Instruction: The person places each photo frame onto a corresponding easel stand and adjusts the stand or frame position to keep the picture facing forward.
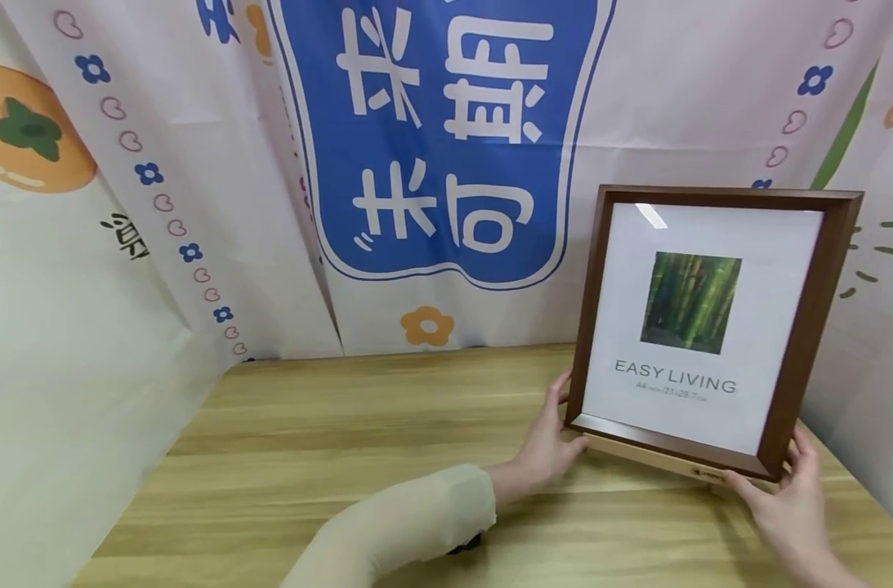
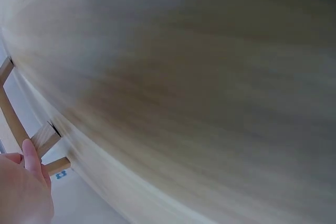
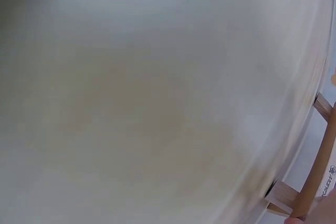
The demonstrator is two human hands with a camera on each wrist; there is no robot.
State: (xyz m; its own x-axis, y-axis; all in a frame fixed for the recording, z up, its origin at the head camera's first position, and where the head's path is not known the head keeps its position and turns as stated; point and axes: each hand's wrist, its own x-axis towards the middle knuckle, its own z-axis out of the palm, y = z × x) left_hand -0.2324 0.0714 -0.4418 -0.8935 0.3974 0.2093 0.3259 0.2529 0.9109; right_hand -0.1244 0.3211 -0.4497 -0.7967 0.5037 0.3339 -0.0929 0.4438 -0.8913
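Observation:
A picture frame [image 1: 711, 196] with a brown border, bamboo photo and "EASY LIVING" print leans back on a light wooden easel [image 1: 648, 457] at the table's right. My left hand [image 1: 538, 457] grips the easel by the picture's lower left corner, thumb at the front ledge. At the lower right corner, my right hand [image 1: 795, 506] holds it with the thumb on the ledge and the fingers partly hidden behind. The left wrist view shows a finger of the left hand [image 2: 23, 190] against the easel's wood. In the right wrist view, the ledge [image 3: 317, 166] and dark-tipped feet show.
The wood-grain table [image 1: 343, 441] stretches to the left of the picture. Behind it hangs a printed cloth [image 1: 270, 245] with a blue panel and white characters. A small black item [image 1: 466, 544] shows under the left sleeve [image 1: 402, 523].

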